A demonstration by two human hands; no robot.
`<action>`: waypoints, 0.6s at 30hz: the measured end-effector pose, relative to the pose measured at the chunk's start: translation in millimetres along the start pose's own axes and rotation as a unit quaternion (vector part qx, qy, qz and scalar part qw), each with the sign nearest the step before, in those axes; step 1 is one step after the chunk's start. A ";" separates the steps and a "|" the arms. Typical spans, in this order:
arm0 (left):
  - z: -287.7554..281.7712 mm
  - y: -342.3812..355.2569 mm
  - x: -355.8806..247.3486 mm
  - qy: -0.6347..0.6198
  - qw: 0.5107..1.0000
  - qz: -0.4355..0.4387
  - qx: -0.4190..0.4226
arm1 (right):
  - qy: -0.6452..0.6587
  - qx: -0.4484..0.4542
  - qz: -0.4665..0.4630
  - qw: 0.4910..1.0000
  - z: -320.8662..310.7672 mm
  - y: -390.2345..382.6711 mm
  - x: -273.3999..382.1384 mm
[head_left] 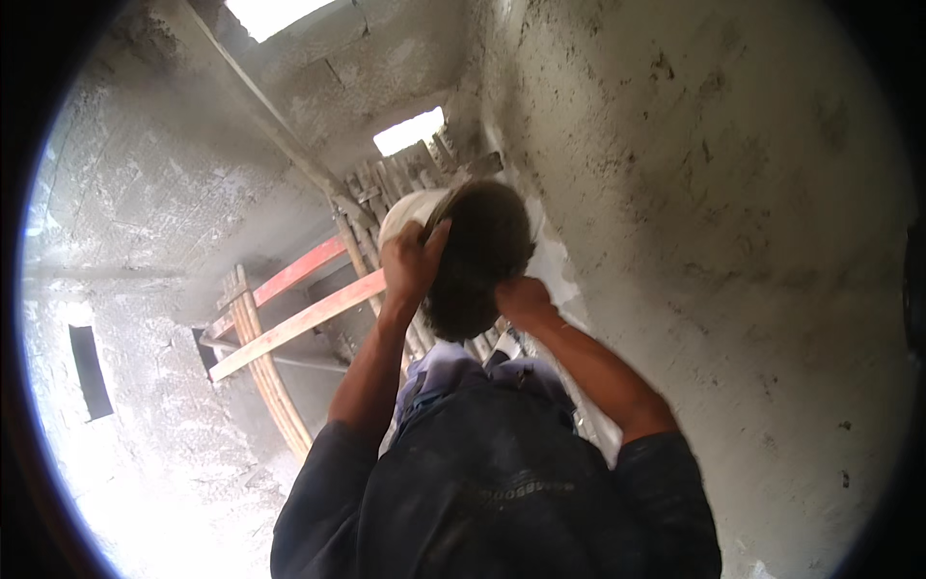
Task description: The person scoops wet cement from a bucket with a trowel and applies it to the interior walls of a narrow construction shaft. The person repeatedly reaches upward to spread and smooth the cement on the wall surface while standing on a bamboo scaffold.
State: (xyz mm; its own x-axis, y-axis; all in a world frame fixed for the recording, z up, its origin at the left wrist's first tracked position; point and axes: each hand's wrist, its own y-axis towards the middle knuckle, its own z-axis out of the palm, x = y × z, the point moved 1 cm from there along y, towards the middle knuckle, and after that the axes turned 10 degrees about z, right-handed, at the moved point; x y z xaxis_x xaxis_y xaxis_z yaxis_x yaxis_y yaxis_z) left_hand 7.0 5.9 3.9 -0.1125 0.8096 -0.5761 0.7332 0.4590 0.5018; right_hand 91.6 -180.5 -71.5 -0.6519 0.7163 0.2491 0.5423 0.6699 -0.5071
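A pale, round bucket [409, 210] is held out in front of my body, tilted so that its mouth faces me. Its inside is dark and rough, coated or filled with what looks like mortar, though the shade hides how much. My left hand [413, 262] grips the left side of the rim, thumb over the edge and fingers against the outer wall. At the lower right of the rim, my right hand [526, 301] is closed on the bucket's edge; its fingertips are hidden.
Below the bucket lies a platform of wooden poles [386, 181]. Reddish planks [301, 323] and upright poles [262, 352] stand to the left. A long beam [258, 104] slants across the upper left. A rough plastered wall [704, 212] rises close on the right.
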 end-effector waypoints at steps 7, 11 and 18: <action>5.9 28.3 -52.4 -0.101 0.991 -0.071 0.043 | -0.076 -0.173 0.101 0.977 -81.2 -47.6 -55.8; 12.8 36.7 -80.2 -0.145 0.987 -0.038 0.065 | -0.023 0.000 0.132 0.991 -42.4 -39.6 -53.8; -6.3 42.7 -61.8 -0.173 0.977 -0.108 0.063 | 0.382 -0.030 -0.036 0.923 8.1 -63.4 -3.3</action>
State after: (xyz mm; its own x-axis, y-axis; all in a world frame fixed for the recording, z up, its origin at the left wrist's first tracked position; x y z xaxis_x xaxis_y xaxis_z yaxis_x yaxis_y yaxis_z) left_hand 41.1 -22.2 65.0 -0.0559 0.5159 -0.8548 0.7962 0.5396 0.2736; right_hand 55.2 -226.9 -46.9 -0.1365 0.5828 0.8011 0.5561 0.7143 -0.4249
